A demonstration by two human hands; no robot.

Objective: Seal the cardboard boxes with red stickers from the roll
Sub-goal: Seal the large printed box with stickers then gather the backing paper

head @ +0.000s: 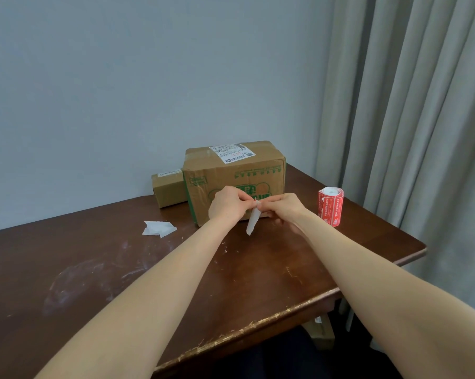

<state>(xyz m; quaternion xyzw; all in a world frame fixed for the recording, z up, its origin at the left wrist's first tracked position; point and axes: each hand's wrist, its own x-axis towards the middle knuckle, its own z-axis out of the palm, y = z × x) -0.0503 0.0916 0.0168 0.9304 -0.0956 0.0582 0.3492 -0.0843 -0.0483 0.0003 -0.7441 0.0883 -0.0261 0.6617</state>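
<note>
A large cardboard box (230,173) with green print and a white shipping label stands at the table's far side. A smaller cardboard box (167,191) sits behind it to the left. The red sticker roll (330,205) stands upright at the right. My left hand (228,205) and my right hand (286,207) meet in front of the large box, both pinching the top of a sticker strip (252,221). Its white backing hangs down from my fingers, with a bit of red showing at the pinch.
Discarded white backing papers (159,228) lie on the brown wooden table (121,269) left of my hands. A grey curtain (408,119) hangs at the right, past the table's edge. A pale wall stands behind the boxes.
</note>
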